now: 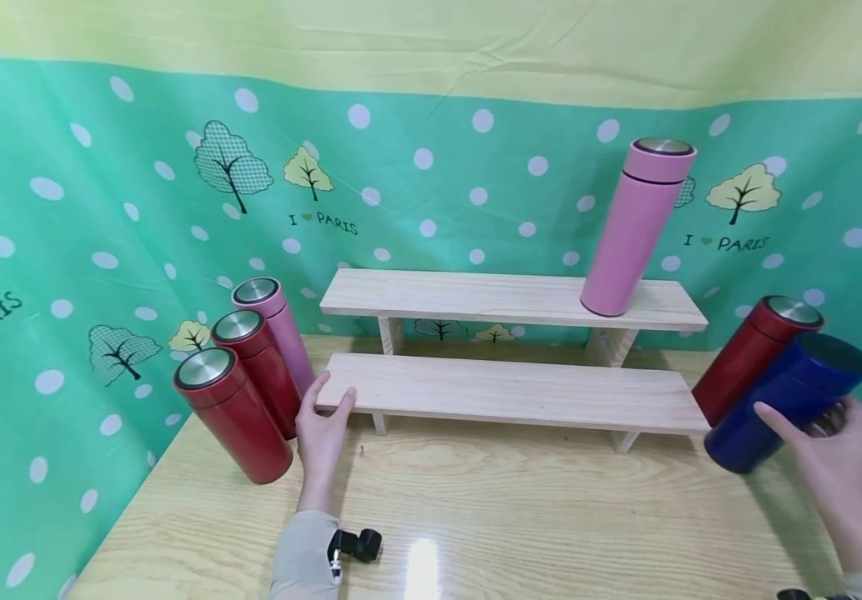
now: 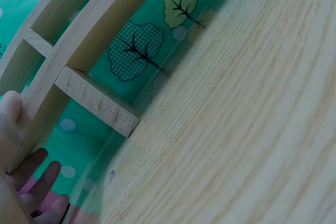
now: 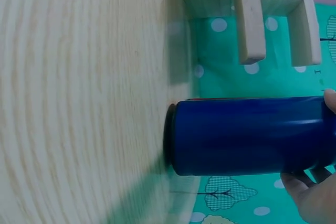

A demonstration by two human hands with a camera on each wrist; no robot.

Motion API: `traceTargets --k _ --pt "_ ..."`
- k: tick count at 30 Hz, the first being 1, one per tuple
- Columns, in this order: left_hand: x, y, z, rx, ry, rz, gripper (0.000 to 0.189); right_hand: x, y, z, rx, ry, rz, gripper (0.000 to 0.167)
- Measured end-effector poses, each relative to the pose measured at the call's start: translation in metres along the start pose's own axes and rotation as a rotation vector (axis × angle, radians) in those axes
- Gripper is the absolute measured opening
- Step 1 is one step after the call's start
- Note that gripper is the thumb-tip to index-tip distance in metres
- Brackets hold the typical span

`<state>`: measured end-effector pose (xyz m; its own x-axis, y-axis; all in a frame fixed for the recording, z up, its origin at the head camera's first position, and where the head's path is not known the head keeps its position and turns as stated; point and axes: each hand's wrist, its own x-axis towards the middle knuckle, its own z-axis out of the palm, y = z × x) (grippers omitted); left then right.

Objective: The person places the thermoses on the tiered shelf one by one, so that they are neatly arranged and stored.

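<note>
My right hand grips a dark blue thermos flask near its upper part, thumb on one side and fingers round the other. In the right wrist view the blue flask stands with its base close to the tabletop. Just behind it is a dark red thermos flask, partly covered. My left hand holds the left end of the lower board of a two-step wooden shelf. In the left wrist view its thumb lies on the board, with fingers curled below.
A tall pink flask stands on the upper step, towards the right. Left of the shelf are two red flasks and another pink flask, close together on the wooden table. A green dotted curtain hangs behind.
</note>
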<state>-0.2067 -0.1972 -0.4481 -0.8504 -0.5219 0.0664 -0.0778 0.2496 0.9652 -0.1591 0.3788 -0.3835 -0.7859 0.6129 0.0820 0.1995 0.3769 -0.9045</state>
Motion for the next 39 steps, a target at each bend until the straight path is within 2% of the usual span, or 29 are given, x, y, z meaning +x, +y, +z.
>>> traceTargets --k 10,18,30,34,39 --pt "0.000 0.000 0.000 -0.009 0.000 0.001 0.061 -0.006 -0.005 -0.005 -0.035 0.011 0.007 0.090" --pt "0.000 0.002 -0.001 -0.009 -0.003 -0.008 0.061 -0.016 -0.009 -0.013 0.011 0.047 -0.058 0.086" --pt "0.000 0.000 0.000 -0.009 -0.002 0.009 0.061 -0.029 -0.024 -0.015 -0.025 0.090 -0.076 0.085" --pt "0.000 0.000 0.000 -0.009 0.002 0.015 0.060 -0.030 -0.028 -0.014 0.000 0.121 -0.127 0.081" --pt "0.000 -0.001 0.000 -0.005 0.008 0.019 0.060 -0.034 -0.031 -0.011 0.047 0.169 -0.258 0.076"
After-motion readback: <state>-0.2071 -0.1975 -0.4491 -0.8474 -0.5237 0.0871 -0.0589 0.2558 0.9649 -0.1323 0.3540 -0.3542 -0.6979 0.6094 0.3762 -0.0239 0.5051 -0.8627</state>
